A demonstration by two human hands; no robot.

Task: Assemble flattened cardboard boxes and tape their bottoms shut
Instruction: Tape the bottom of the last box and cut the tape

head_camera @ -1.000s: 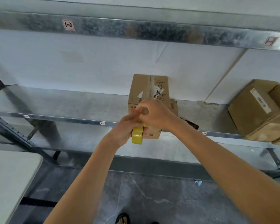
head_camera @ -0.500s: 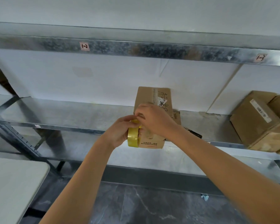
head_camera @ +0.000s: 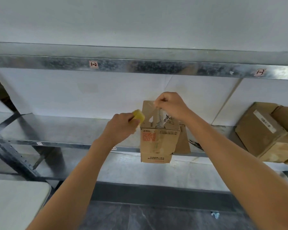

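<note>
half a second ago both hands were bunched together over the tape roll (head_camera: 138,115), right in front of the box (head_camera: 158,135). now they have come apart. the left hand (head_camera: 121,127) has drawn the roll out to the left of the box, level with its top edge, fingers wrapped round the roll. the right hand (head_camera: 170,105) has gone up above the far top edge of the box, thumb and forefinger pressed together on the free end of the tape. a clear strip (head_camera: 150,109) runs taut between roll and pinch, just over the box top.

the box stands on the front edge of the shelf (head_camera: 65,130), its printing upside down, so the face turned up is probably the bottom. an older strip already seems to run down its centre seam.

so the end has been found and peeled, and a working length is out. the tape is not yet stuck down, as far as can be told. the next move is likely to lay the strip along the seam and press it flat; the risk is the strip twisting or landing off the seam.

other boxes (head_camera: 269,130) sit well to the right of the box, on the same shelf.
</note>
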